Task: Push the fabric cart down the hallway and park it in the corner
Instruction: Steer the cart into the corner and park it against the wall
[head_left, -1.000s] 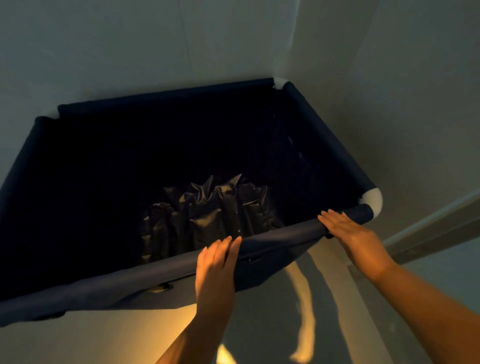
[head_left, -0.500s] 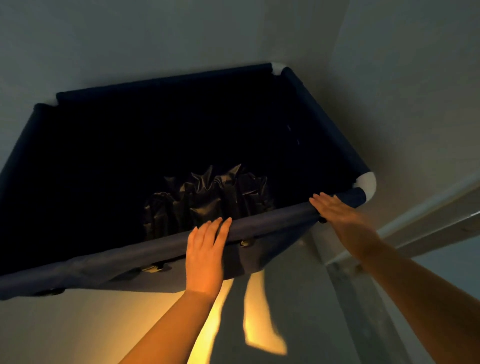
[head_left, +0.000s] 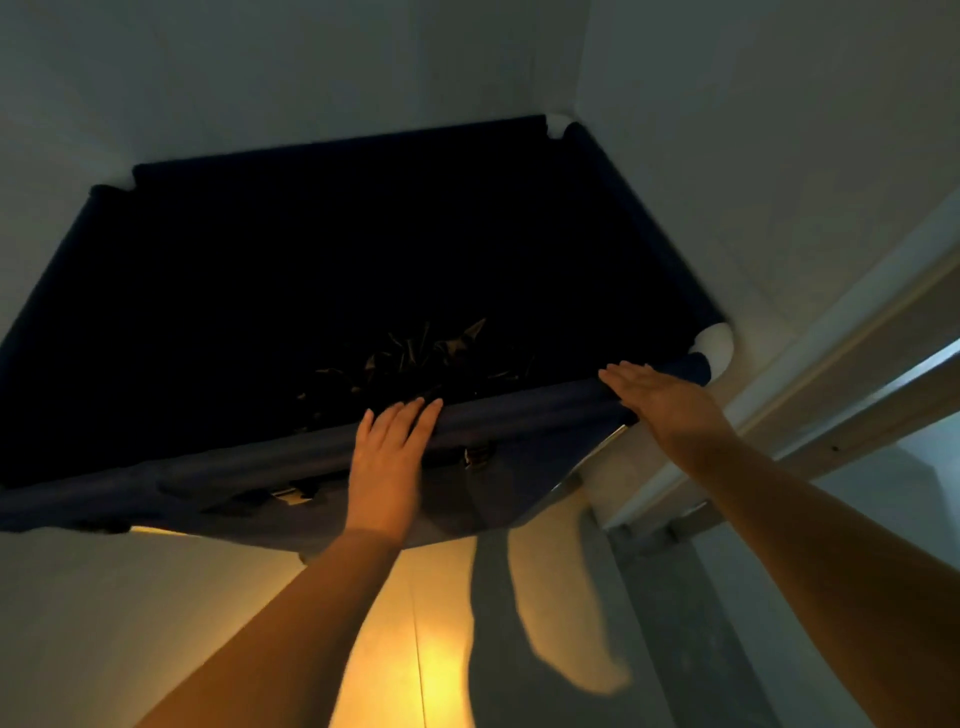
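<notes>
The dark blue fabric cart (head_left: 519, 421) fills the middle of the view, its far side against the wall and its far right corner tucked into the room's corner. White pipe elbows show at its corners. A crumpled dark plastic sheet (head_left: 431, 353) lies deep inside. My left hand (head_left: 387, 467) rests flat on the near rim bar, fingers straight and together. My right hand (head_left: 660, 397) lies flat on the same bar close to the near right elbow (head_left: 719, 345). Neither hand curls around the bar.
White walls (head_left: 753, 156) meet in a corner behind the cart. A pale door frame or trim (head_left: 852, 364) runs diagonally at the right. Warm light falls on the floor (head_left: 431, 649) below the cart, with shadows of my arms.
The cart has slid farther from me toward the corner. Both hands stayed flat on the near rim and both arms have stretched out. The view has tilted slightly.
</notes>
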